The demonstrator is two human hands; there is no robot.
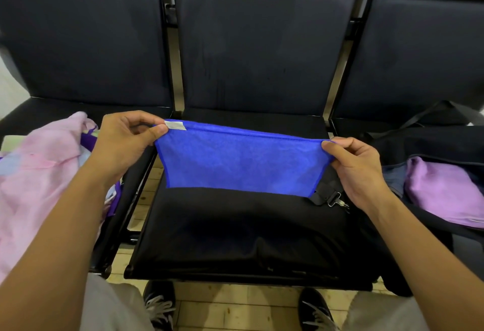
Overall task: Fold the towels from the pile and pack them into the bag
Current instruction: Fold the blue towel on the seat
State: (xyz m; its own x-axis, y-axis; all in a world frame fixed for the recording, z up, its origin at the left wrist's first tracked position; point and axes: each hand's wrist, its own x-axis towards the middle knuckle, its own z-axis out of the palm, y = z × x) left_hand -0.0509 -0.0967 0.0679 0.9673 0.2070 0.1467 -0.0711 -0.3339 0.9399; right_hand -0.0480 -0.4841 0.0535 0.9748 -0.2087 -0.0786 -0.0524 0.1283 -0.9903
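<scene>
A blue towel (241,163) hangs stretched above the middle black seat (235,239), its lower edge near the cushion. My left hand (125,142) pinches its top left corner, beside a small white label. My right hand (358,165) pinches the top right corner. A pile of pink and purple towels (39,178) lies on the left seat. On the right seat stands an open dark bag (434,144) with a folded purple towel (445,191) inside it.
A black strap with a metal clip (332,197) lies on the middle seat's right side, under the towel's corner. Dark seat backs (262,50) rise behind. Tiled floor and my two black shoes (159,304) show below the seat's front edge.
</scene>
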